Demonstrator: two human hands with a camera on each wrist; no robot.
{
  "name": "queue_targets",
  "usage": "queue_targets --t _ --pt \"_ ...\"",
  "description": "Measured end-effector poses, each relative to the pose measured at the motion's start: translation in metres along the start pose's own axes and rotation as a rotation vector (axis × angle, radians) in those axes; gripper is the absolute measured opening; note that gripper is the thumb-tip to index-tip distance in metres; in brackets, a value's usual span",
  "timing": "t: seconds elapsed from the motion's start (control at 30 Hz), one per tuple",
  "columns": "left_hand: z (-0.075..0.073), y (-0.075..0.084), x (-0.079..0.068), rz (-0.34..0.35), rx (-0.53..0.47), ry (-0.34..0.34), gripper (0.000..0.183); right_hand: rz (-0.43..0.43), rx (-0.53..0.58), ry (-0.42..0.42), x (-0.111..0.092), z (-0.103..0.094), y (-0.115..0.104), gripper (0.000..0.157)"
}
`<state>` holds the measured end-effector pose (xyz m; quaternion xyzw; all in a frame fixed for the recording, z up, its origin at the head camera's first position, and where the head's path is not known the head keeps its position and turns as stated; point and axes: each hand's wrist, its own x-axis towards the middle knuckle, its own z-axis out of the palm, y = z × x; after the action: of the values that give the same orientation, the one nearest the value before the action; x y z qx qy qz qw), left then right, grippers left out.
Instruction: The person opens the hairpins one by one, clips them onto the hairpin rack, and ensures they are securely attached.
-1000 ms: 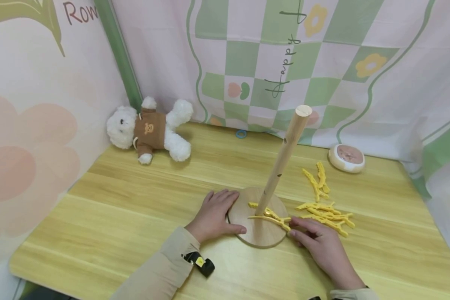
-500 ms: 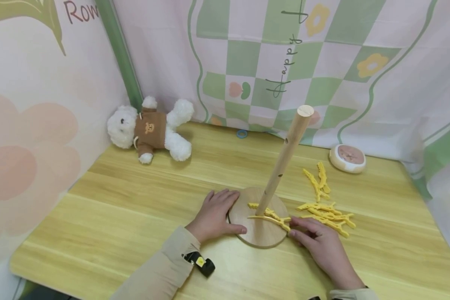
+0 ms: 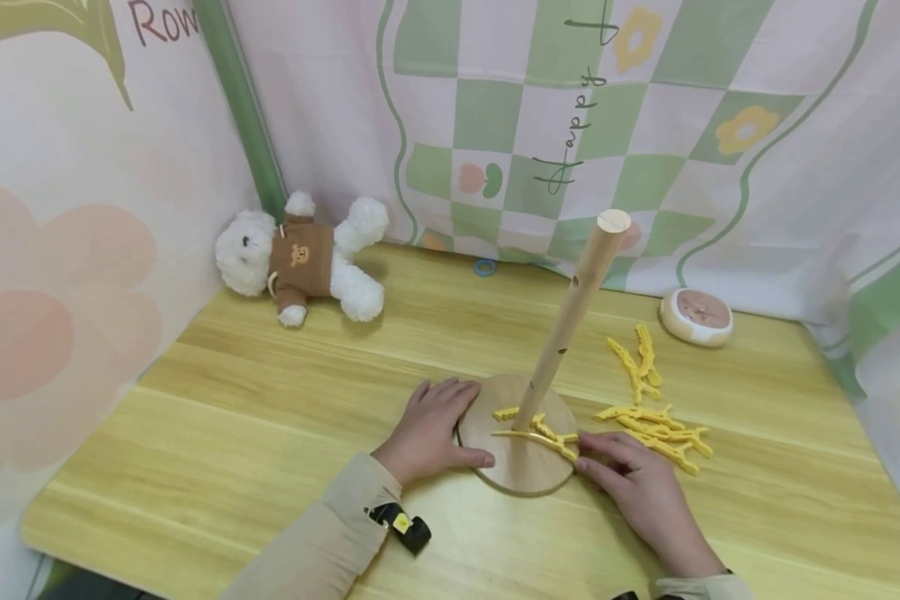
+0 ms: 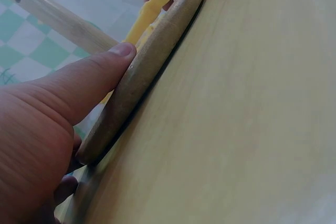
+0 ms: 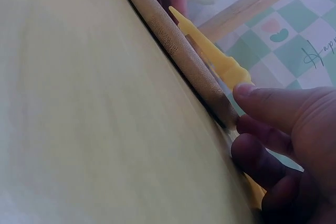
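A wooden pole (image 3: 570, 325) with small holes rises from a round wooden base (image 3: 525, 471) on the table. My left hand (image 3: 435, 429) holds the base by its left rim, thumb on top in the left wrist view. My right hand (image 3: 641, 487) pinches the handle ends of a yellow hair clip (image 3: 558, 446) between thumb and fingers. The clip lies low over the base, its two arms spread apart, one on each side of the pole's foot. In the right wrist view the thumb presses the near handle of the clip (image 5: 228, 69). Beside the right hand lie several more yellow clips (image 3: 660, 429).
Two further yellow clips (image 3: 633, 367) lie behind the pile. A round pink-and-white object (image 3: 696, 317) stands at the back right. A white plush toy (image 3: 300, 258) in a brown top lies at the back left. A small blue ring (image 3: 484, 267) sits near the curtain (image 3: 487, 117).
My right hand and the clip have shifted slightly left, so the clip's arms reach a little further past the pole. My left hand stays on the base.
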<state>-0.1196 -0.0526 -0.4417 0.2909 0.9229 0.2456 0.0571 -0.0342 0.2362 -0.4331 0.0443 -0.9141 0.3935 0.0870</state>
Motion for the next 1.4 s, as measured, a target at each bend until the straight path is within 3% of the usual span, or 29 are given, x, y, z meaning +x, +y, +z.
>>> queue_targets --t 0.23,0.33,0.77,1.03,1.4 --pt "-0.001 0.0 0.0 -0.006 -0.002 0.002 0.104 -0.052 -0.023 0.015 0.004 0.006 -0.003 0.017" --pt "-0.001 0.002 0.0 -0.006 0.0 -0.001 0.104 -0.035 -0.035 -0.001 0.006 0.007 -0.005 0.012" --pt "0.001 0.002 0.002 0.001 0.025 -0.004 0.105 0.068 -0.022 -0.101 0.003 0.002 -0.011 0.04" --pt "0.0 0.0 0.0 -0.001 0.019 0.002 0.106 0.086 -0.031 -0.038 0.005 0.007 -0.012 0.035" --pt "-0.001 -0.001 -0.001 0.002 0.016 0.003 0.105 0.0 -0.011 -0.016 0.002 0.004 -0.001 0.031"
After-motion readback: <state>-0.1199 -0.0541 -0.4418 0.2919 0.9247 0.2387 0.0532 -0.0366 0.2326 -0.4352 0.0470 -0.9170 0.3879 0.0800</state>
